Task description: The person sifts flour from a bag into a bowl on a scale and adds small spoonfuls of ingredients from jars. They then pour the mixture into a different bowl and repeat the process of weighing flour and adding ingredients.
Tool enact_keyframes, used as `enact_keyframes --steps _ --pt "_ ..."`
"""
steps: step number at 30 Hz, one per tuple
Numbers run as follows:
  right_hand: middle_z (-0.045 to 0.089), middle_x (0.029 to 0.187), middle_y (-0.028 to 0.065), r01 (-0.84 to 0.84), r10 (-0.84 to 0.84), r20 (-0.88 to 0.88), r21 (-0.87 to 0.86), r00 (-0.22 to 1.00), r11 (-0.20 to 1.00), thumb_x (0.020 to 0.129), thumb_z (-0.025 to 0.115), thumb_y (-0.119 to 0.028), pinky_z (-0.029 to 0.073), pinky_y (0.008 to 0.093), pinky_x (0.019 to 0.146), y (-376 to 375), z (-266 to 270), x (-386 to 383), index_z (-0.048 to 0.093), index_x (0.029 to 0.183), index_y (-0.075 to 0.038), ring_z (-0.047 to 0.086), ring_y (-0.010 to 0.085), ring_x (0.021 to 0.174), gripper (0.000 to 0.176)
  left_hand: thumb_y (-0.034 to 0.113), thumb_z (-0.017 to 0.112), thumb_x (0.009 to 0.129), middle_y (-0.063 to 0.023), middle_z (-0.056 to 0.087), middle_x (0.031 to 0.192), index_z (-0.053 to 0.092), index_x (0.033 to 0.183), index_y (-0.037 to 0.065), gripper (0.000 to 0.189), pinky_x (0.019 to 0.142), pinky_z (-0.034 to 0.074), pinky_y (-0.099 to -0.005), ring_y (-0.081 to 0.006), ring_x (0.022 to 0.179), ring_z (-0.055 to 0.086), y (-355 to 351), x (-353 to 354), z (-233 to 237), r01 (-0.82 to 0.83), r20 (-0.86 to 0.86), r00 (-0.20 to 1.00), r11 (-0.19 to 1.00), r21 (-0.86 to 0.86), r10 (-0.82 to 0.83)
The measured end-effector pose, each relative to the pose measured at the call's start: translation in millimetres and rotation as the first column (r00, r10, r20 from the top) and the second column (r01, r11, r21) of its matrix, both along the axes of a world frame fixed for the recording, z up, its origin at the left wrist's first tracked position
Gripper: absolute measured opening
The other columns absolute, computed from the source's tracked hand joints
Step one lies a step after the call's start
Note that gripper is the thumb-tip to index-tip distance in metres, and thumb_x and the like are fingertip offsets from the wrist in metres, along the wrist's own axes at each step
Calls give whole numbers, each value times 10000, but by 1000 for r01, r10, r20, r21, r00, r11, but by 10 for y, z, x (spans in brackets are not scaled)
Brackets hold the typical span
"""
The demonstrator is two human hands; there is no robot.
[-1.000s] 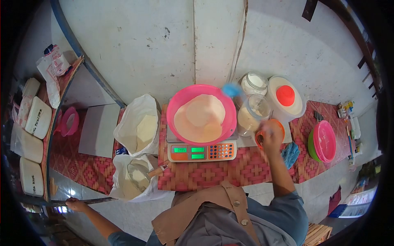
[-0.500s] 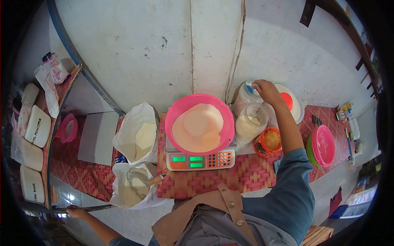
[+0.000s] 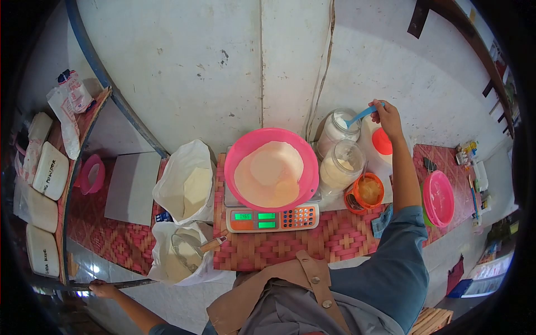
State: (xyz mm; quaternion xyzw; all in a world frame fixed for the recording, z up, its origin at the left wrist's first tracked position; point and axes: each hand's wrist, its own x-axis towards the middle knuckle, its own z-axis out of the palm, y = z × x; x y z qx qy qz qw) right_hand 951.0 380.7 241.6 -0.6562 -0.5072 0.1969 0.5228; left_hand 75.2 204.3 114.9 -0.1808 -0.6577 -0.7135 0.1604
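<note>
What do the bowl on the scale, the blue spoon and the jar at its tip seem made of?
Bowl: probably plastic, smooth, with even pink colour. Blue spoon: likely plastic too, one solid colour. Jar: see-through walls and shiny highlights suggest glass, or possibly clear plastic.

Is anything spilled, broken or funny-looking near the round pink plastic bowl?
I see no clear spill around the round pink plastic bowl. The flat white wall behind it has small dark marks, so it looks scuffed or chipped there.
</note>
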Motion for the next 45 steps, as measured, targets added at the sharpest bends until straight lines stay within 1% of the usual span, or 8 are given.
enact_keyframes --steps 7,19,22,24,28,31,33,45 --pt "529 600 23 320 -289 -238 103 927 942 860 436 -227 392 195 460 -138 -154 78 573 839 -10 487 73 493 257 388 305 880 -14 366 572 431 650 49 429 449 293 -247 -129 502 346 -53 -190 -128 105 -56 993 994 19 -104" --pt "559 709 63 72 -69 -147 14 987 997 851 460 -150 427 231 517 -1240 -615 -1471 543 969 22 520 104 540 224 386 280 865 -9 367 548 431 617 59 437 452 274 -244 -120 488 330 -52 -48 -63 65 -89 994 996 -65 -70" --pt "563 722 47 -80 78 56 31 995 996 809 524 -165 410 235 527 -1556 -906 -1774 575 952 -42 525 116 573 195 401 280 867 -12 350 532 420 605 56 455 442 277 -255 -127 477 327 -53 -117 -99 108 -34 993 994 -22 -109" --pt "558 774 70 -338 236 681 18 693 941 764 567 -157 435 272 552 -1678 -917 -1877 580 928 -74 543 168 643 184 419 288 868 -10 339 532 413 603 58 465 434 274 -257 -129 476 322 -45 -73 -79 137 -23 990 990 21 -136" --pt "543 802 88 -310 157 757 63 634 949 739 584 -157 449 310 590 -1840 -920 -1943 580 915 -88 547 222 728 188 427 300 861 -14 350 530 414 604 61 461 446 288 -259 -131 479 338 -60 -113 -97 108 -59 992 993 -38 -110" --pt "551 797 96 -288 240 740 -66 628 955 749 564 -113 446 308 604 -1841 -868 -1889 577 919 -77 553 222 730 175 426 301 861 -16 352 528 415 608 63 457 447 290 -259 -132 479 343 -56 -135 -122 113 -48 992 993 -25 -114" --pt "564 824 103 -37 -63 522 178 850 983 756 546 -96 436 305 587 -1787 -777 -1811 572 928 -55 552 215 714 179 428 298 861 -16 352 527 416 612 65 456 447 290 -259 -131 477 343 -52 -89 -114 116 -43 992 993 8 -116" --pt "540 652 69 579 -594 43 174 804 797 830 505 -236 360 204 403 -1528 -465 -1378 553 981 -2 450 67 437 282 507 324 840 -20 351 588 420 700 32 504 441 272 -214 -110 495 339 -72 -70 -112 240 -67 969 970 41 -237"
